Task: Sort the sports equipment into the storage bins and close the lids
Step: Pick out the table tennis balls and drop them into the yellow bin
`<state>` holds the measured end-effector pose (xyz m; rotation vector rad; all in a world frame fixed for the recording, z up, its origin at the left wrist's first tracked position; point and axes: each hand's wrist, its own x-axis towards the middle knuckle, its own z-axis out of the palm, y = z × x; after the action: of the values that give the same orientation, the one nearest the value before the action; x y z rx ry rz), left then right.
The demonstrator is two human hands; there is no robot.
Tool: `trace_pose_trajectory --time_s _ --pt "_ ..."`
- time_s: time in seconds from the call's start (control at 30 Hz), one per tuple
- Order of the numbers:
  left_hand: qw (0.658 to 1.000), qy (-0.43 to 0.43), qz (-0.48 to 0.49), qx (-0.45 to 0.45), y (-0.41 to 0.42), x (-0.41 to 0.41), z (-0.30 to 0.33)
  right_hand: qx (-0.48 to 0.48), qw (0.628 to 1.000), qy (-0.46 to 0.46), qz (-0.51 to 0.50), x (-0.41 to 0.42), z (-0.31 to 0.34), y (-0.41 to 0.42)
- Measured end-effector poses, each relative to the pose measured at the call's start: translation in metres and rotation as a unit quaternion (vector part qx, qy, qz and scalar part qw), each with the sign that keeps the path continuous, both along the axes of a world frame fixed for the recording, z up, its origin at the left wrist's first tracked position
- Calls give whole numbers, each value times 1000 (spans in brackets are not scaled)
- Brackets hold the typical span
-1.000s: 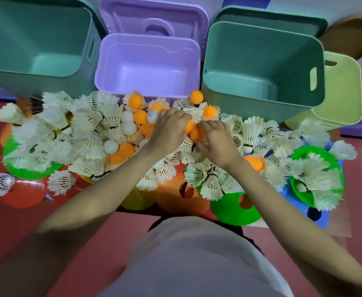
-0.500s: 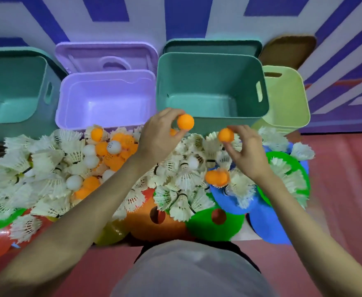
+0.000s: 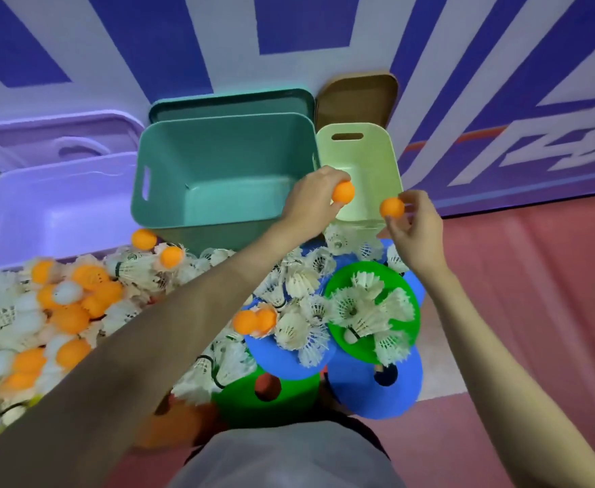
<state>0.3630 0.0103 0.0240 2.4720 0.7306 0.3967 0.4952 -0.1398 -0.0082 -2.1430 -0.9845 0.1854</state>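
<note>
My left hand (image 3: 312, 200) pinching orange ball (image 3: 343, 192), right hand (image 3: 416, 228) pinching another orange ball (image 3: 392, 208), both over light green bin (image 3: 377, 160) at far right. Teal bin (image 3: 225, 170) and purple bin (image 3: 56, 206) look empty, lids off.

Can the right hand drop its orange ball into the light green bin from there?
Probably yes. The right hand pinches an orange ball just beside the light green bin, whose top is open with nothing across it. The left hand holds its own ball alongside.
</note>
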Motion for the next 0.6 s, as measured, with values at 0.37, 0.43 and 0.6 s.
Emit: trace_pose_trajectory --time_s 0.37,0.43,0.6 --pt "996 73 -11 58 7 40 -17 -43 998 10 35 36 -32 27" --pt "999 28 -8 44 6 26 -14 -46 998 8 41 32 -33 25" --pt "998 -56 3 39 -2 -28 -5 -18 995 -21 101 -7 -24 13"
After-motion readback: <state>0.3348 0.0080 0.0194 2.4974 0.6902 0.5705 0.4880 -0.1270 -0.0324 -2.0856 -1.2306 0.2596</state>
